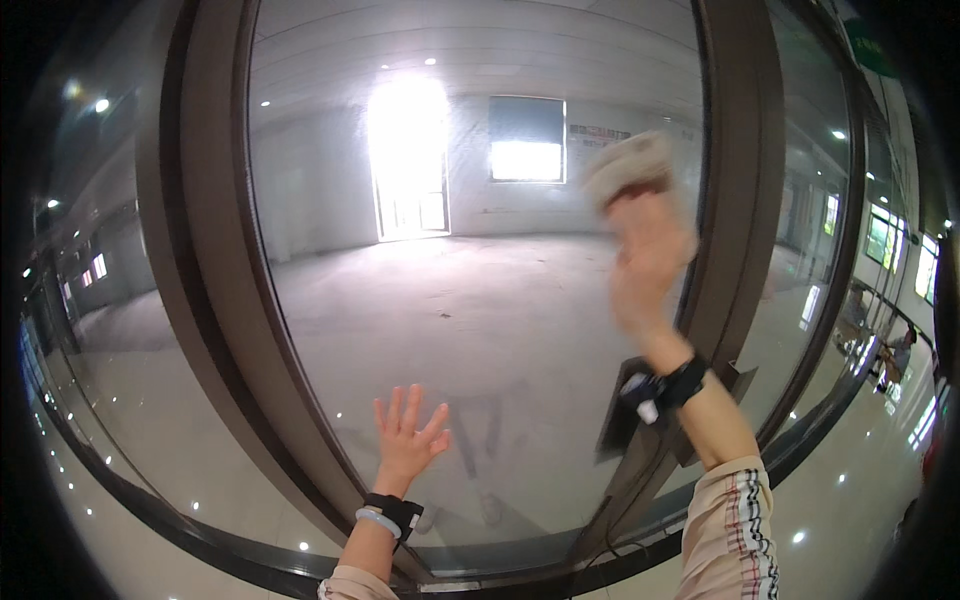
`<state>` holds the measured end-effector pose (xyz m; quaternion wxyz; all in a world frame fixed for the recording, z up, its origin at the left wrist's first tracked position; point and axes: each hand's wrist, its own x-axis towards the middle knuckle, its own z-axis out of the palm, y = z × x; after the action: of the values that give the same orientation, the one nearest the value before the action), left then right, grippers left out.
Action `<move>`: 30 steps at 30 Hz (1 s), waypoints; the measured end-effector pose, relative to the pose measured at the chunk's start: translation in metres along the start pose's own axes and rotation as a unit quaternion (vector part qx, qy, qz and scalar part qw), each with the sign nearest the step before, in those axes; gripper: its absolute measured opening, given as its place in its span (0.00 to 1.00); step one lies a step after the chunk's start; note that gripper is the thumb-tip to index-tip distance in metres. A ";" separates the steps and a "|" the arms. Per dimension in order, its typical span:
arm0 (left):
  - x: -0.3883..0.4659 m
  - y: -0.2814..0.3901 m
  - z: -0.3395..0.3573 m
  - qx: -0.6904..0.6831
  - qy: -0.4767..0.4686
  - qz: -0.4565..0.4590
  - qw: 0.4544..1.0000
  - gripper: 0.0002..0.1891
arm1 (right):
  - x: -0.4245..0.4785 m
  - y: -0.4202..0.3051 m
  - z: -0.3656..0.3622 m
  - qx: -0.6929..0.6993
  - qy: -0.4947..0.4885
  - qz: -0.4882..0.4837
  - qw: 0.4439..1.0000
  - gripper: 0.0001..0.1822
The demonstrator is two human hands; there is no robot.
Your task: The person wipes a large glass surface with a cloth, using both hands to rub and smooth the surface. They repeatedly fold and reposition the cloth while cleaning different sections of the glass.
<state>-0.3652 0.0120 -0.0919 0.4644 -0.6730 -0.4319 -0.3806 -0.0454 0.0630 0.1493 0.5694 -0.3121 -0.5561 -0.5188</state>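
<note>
My right hand (651, 259) is raised at the upper right and grips a whitish pad (634, 163) with a reddish underside; motion blurs both. The pad is in front of a large glass pane (480, 315), close to its right frame post (739, 195). Low and left of centre, my left hand (405, 439) holds nothing. Its fingers are spread towards the same pane, and whether they touch the glass cannot be told. Black straps circle both wrists, and a pale bangle (379, 521) sits on the left one.
A brown frame post (214, 225) borders the pane on the left. Beside my right wrist, a dark plate (619, 420) is at the right post. Thin cables (619, 544) hang near the sill. Through the glass appear a bright doorway (409, 157) and a window (527, 142). People (896, 360) are far right.
</note>
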 end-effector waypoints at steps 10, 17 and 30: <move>-0.006 -0.005 -0.001 -0.011 -0.004 0.003 1.000 0.25 | -0.034 0.056 -0.029 0.094 -0.050 -0.226 0.968 0.16; -0.006 -0.005 0.000 -0.004 0.007 0.008 1.000 0.24 | -0.078 -0.032 -0.021 0.037 -0.083 0.037 0.995 0.25; 0.001 -0.002 0.000 0.009 0.005 0.000 1.000 0.25 | -0.115 -0.013 -0.046 -0.017 -0.090 0.243 0.966 0.30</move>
<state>-0.3664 0.0124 -0.0904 0.4725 -0.6672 -0.4329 -0.3797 -0.0252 0.0449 0.0274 0.6207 -0.4926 -0.5038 -0.3440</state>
